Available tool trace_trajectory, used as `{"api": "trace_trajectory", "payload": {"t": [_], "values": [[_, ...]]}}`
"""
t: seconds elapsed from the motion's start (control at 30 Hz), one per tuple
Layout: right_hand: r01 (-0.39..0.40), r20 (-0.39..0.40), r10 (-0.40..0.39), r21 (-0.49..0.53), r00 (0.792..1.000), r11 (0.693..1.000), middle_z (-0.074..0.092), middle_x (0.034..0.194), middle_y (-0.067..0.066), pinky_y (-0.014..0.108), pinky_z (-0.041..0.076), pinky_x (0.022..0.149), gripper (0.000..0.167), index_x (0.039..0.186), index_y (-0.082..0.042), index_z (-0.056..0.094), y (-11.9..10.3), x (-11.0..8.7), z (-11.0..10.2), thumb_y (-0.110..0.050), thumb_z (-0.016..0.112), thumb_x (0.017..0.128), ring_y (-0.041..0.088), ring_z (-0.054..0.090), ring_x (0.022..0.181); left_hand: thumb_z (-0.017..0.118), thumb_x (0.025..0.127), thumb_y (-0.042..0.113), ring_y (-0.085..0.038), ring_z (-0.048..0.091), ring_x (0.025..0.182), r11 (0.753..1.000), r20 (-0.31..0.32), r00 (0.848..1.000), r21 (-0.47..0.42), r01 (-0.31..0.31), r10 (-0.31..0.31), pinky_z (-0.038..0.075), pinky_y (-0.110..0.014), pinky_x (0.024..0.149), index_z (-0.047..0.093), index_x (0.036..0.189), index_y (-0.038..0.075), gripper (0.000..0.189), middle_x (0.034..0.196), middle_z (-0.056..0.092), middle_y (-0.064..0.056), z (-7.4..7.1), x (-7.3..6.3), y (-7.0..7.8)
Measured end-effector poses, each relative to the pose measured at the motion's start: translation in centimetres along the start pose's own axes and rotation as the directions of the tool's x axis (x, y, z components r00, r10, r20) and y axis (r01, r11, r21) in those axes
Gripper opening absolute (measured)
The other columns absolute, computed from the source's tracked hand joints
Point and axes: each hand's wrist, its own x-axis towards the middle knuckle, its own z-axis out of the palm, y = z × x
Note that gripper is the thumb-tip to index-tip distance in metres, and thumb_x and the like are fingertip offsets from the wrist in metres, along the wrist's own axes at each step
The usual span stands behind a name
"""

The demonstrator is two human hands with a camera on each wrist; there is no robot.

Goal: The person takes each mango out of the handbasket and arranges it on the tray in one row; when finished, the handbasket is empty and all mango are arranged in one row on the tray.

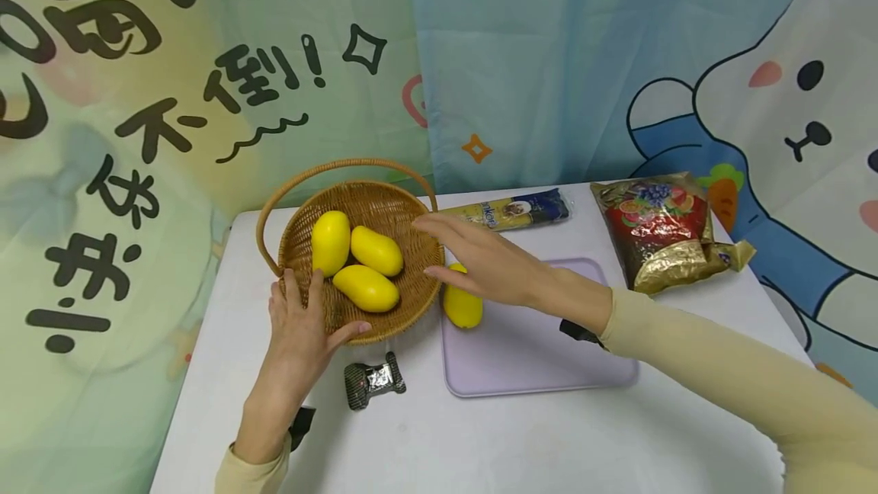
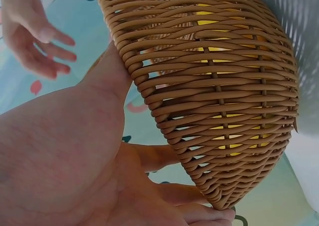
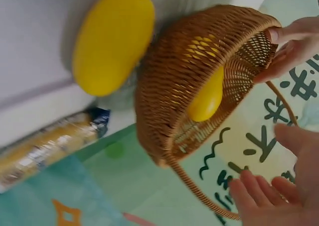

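A brown wicker basket (image 1: 418,296) with an arched handle (image 1: 357,163) holds three yellow mangoes (image 1: 366,288). My left hand (image 1: 298,334) grips its near-left rim, the thumb and fingers spread apart and hooked over the edge; the left wrist view shows the palm outside the woven side (image 2: 214,81). Over the basket's right rim hovers my right hand (image 1: 490,261), fingers extended and nothing held. Below that hand another mango (image 1: 463,309) lies beside the basket at the lilac tray's left edge; the right wrist view shows this mango (image 3: 114,42) close to the wicker.
The lilac tray (image 1: 542,357) lies right of the basket. Behind it is a pasta packet (image 1: 511,210); a red and gold bag (image 1: 665,231) stands at the back right. A small black wrapped packet (image 1: 373,380) sits in front of the basket. A printed curtain (image 1: 501,82) hangs behind the table.
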Motion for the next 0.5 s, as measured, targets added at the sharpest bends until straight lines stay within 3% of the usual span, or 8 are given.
{"api": "trace_trajectory", "payload": {"t": [0.1, 0.17, 0.33, 0.5], "values": [[0.004, 0.131, 0.005, -0.073, 0.991, 0.997, 0.04, 0.159, 0.012, 0.038, 0.05, 0.108, 0.072, 0.156, -0.004, 0.034, -0.2, 1.9, 0.1, -0.027, 0.069, 0.098, 0.026, 0.053, 0.136, 0.076, 0.085, 0.052, -0.067, -0.005, 0.146, 1.0, -0.017, 1.0, 0.001, -0.014, 0.014, 0.007, -0.074, 0.117, 0.02, 0.159, -0.002, 0.108, 0.16, -0.003, -0.044, 0.1, 0.1, 0.0], [0.0, 0.236, 0.029, -0.123, 0.971, 0.992, 0.033, 0.163, 0.014, 0.038, 0.047, 0.111, 0.078, 0.159, -0.004, 0.028, -0.2, 3.2, 0.3, -0.028, 0.07, 0.098, 0.027, 0.047, 0.142, 0.077, 0.084, 0.052, -0.068, -0.004, 0.145, 1.0, -0.026, 0.999, 0.008, -0.023, 0.023, 0.008, -0.075, 0.116, 0.02, 0.159, -0.002, 0.108, 0.16, -0.002, -0.044, 0.1, 0.1, 0.1], [-0.068, 0.452, 0.129, -0.149, 0.883, 0.987, 0.025, 0.167, 0.015, 0.04, 0.035, 0.121, 0.086, 0.161, -0.004, 0.022, -0.4, 6.8, 0.4, -0.028, 0.073, 0.095, 0.028, 0.03, 0.153, 0.077, 0.082, 0.053, -0.069, 0.0, 0.144, 0.999, -0.041, 0.999, 0.036, -0.031, 0.033, 0.011, -0.075, 0.115, 0.022, 0.158, -0.004, 0.11, 0.159, 0.001, -0.046, 0.4, 0.1, 0.1], [-0.173, 0.554, 0.25, -0.188, 0.794, 0.967, 0.023, 0.168, 0.016, 0.041, 0.033, 0.122, 0.091, 0.162, -0.005, 0.02, -0.9, 10.1, 0.8, -0.029, 0.075, 0.093, 0.028, 0.028, 0.154, 0.079, 0.08, 0.053, -0.07, 0.004, 0.143, 0.997, -0.075, 0.996, 0.059, -0.039, 0.044, 0.013, -0.076, 0.115, 0.026, 0.156, -0.005, 0.11, 0.158, 0.005, -0.047, 0.6, -0.1, 0.2]]}}
